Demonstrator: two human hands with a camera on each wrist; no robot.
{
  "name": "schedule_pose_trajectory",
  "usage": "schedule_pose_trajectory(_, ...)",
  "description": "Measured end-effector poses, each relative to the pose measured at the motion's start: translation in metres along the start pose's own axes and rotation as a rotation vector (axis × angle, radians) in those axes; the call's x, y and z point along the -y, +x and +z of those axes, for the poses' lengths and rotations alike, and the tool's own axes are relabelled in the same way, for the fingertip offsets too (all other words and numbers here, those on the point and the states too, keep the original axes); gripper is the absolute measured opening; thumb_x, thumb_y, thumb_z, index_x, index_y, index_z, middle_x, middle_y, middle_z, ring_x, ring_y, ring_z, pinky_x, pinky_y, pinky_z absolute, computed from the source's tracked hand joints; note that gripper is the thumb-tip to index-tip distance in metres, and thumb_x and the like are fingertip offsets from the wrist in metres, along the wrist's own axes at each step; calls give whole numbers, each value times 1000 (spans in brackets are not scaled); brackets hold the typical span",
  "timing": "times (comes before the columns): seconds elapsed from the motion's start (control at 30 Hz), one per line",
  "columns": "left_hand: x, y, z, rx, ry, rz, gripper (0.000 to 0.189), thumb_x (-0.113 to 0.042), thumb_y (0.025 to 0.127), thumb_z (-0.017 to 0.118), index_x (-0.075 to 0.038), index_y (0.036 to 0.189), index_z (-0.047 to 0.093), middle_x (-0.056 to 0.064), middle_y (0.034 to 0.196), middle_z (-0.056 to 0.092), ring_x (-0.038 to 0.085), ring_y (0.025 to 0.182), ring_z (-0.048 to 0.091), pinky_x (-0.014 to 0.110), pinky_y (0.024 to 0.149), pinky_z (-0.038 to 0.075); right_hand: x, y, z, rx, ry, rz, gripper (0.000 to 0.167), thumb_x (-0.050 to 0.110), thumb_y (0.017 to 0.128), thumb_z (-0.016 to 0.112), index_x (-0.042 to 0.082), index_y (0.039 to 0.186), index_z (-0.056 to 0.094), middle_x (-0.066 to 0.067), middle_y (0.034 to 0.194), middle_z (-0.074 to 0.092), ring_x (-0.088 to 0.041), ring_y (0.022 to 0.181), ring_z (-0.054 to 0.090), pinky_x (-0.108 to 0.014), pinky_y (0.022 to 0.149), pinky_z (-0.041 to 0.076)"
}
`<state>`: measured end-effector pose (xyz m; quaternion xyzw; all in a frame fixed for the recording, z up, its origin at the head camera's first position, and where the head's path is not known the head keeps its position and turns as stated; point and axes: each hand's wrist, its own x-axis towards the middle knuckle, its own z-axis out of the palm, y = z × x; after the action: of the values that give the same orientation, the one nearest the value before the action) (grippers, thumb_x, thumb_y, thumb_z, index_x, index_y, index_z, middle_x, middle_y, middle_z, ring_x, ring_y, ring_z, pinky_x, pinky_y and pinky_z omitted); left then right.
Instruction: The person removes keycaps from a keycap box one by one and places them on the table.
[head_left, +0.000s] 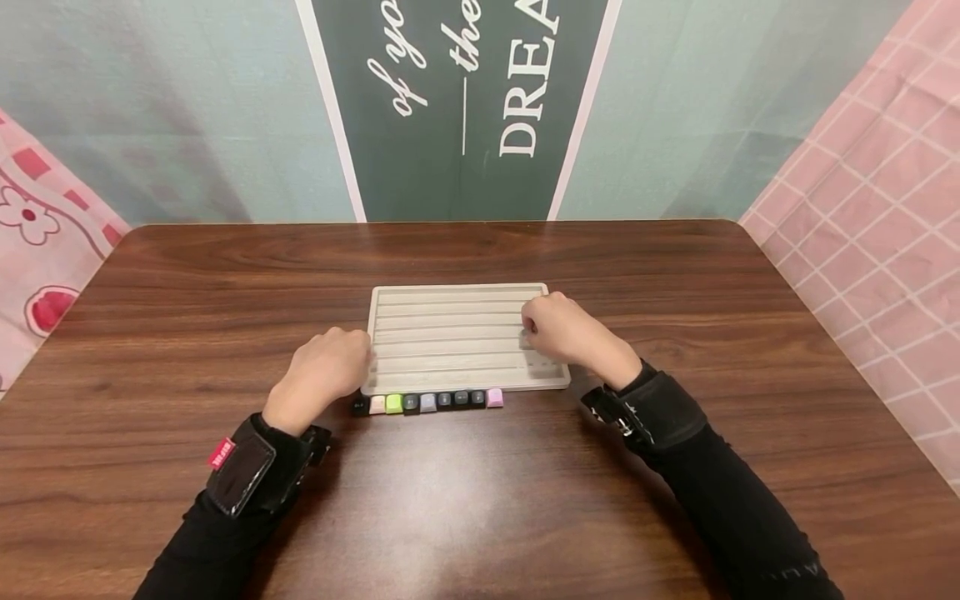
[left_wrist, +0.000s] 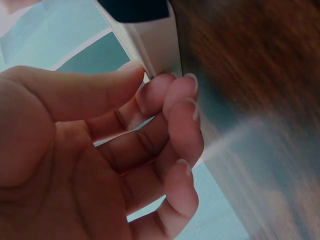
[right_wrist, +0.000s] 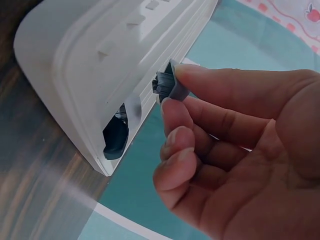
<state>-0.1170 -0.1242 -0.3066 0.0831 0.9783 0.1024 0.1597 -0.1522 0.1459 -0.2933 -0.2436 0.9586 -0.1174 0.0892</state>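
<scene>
A white ridged tray lies mid-table. My left hand pinches the tray's left edge, thumb and forefinger at its wall in the left wrist view. At the tray's right end, my right hand holds a dark grey keycap between thumb and forefinger, its hollow underside showing. The other fingers curl loosely. Below it in the right wrist view, a black keycap and a pale one sit in the tray; the right hand hides them from the head view.
Along the tray's front edge runs a row of keycaps: a green one, a lilac one, a pale pink one and several dark or grey ones. The brown wooden table meets a printed cloth behind.
</scene>
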Motion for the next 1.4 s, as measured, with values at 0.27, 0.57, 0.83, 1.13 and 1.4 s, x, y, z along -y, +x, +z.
schedule_pose_trajectory(0.27,1,-1,-1,-2,3,1,17,-10,86,48,-5,71,55,14,75,57,26,63,52,41,54,42,2,-7,2,-12,7,-8,14,-1,80,58,4,67,54,-4,63,51,-16,56,46,-27,51,38)
schedule_pose_trajectory(0.57,1,-1,-1,-2,2,0,17,-10,87,48,-5,72,55,14,76,56,27,64,52,42,54,42,9,-17,7,-61,8,-40,15,-3,77,56,5,66,50,-3,61,48,-15,55,44,-27,51,37)
schedule_pose_trajectory(0.83,0,-1,0,2,8,-4,16,-10,87,49,-5,74,56,15,78,57,26,64,52,41,54,42,16,-24,13,-116,5,-54,24,-4,75,53,9,60,39,2,58,31,-12,52,32,-24,47,27)
schedule_pose_trajectory(1.13,0,-1,0,5,-1,-7,17,-9,87,49,-5,72,55,14,76,57,26,64,52,40,54,42,19,-30,19,-127,6,-45,32,-2,76,54,13,59,32,4,59,25,-11,53,28,-24,46,24)
schedule_pose_trajectory(1.4,1,-1,0,1,-9,0,19,-10,86,51,-8,68,54,11,74,56,26,64,53,42,53,42,21,-37,23,-150,8,-51,30,2,76,58,12,59,35,3,58,30,-12,51,33,-25,45,28)
